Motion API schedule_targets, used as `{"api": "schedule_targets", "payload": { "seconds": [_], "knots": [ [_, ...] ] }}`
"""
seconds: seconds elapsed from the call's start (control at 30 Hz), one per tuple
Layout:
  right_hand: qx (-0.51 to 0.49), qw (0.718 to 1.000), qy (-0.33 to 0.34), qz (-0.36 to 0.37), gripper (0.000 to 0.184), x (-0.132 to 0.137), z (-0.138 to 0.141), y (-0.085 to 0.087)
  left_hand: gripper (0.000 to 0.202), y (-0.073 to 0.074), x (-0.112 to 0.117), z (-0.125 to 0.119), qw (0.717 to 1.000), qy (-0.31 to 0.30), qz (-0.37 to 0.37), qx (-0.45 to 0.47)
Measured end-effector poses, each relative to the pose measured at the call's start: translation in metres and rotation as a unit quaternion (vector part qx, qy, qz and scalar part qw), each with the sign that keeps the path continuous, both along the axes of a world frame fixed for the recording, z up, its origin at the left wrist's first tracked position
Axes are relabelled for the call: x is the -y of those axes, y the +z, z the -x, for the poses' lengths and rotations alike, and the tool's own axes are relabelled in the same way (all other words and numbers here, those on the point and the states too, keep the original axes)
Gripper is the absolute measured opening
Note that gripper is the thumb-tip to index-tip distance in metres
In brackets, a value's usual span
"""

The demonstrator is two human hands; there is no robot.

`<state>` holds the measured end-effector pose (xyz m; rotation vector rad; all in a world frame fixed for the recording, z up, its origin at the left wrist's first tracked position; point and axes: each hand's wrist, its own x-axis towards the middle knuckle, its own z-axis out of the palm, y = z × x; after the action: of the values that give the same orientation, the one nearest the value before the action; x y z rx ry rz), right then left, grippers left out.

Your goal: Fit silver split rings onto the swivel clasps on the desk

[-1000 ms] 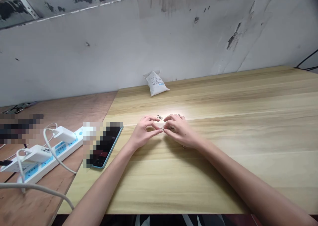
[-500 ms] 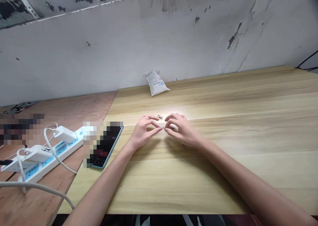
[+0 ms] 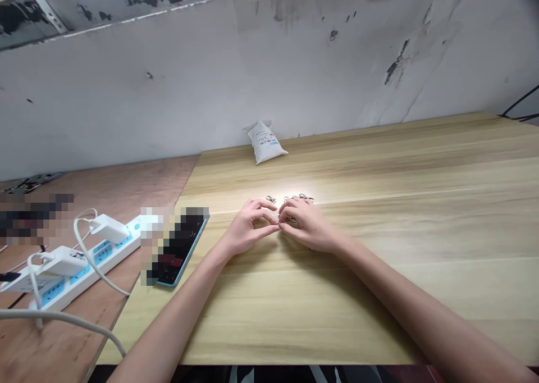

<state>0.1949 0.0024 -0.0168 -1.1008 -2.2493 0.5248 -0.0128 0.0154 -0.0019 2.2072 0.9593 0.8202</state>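
Note:
My left hand (image 3: pixel 248 227) and my right hand (image 3: pixel 310 226) meet over the wooden table, both closed in a pinch. Between their fingertips is a small metal ring (image 3: pixel 278 223), partly covered by the fingers. A metal clasp (image 3: pixel 291 219) shows under the curled fingers of my right hand, and whether it joins the ring is hidden. Just beyond the fingertips lies another metal clasp (image 3: pixel 270 199). Several more small metal clasps (image 3: pixel 304 196) lie behind my right hand, partly covered by it. A bit of metal (image 3: pixel 312 251) peeks out below my right wrist.
A phone (image 3: pixel 181 251) lies left of my left forearm. Farther left, a white power strip (image 3: pixel 95 259) with chargers and cables rests on a brown surface. A white plastic packet (image 3: pixel 266 143) sits at the back by the wall (image 3: pixel 202 91).
Both hands have shifted slightly down, toward me, and the fingertips are closer together. More metal clasps now show beyond my right hand.

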Motion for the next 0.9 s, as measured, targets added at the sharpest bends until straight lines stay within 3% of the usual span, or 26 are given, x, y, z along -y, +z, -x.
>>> {"api": "schedule_targets", "payload": {
  "seconds": [0.47,0.9],
  "knots": [
    [0.005,1.000,0.008,0.006,0.011,0.0011,0.0005,0.0008,0.009,0.0004,0.0002,0.0001,1.000,0.023,0.002,-0.002],
    [0.008,1.000,0.015,0.005,0.009,0.0011,-0.0006,0.0003,0.010,-0.0022,-0.0007,0.0002,1.000,0.007,0.026,0.011]
  ]
}}
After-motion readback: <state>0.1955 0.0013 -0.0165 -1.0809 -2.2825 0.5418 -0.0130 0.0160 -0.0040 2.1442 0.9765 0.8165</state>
